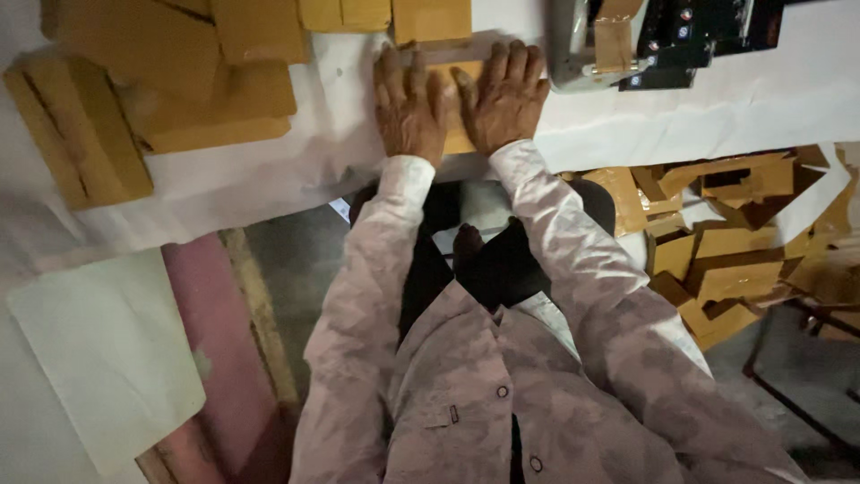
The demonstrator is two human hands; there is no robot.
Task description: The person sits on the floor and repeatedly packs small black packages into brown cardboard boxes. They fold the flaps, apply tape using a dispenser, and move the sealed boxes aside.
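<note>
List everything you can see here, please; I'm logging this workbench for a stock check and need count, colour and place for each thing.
Flat cardboard piece: one, tan, on the white table under both hands.
Cardboard stacks: several, tan, far left of the table top.
Cardboard pieces: a few, tan, along the table's far edge.
Machine: one, grey and black with a brown taped patch, at the table's right.
Table: one, white covering.
Cardboard scraps: a heap, tan, below the table at right.
White sheet: one, low at left.
Left hand: flat, palm down on the cardboard piece.
Right hand: flat, palm down beside it.
</note>
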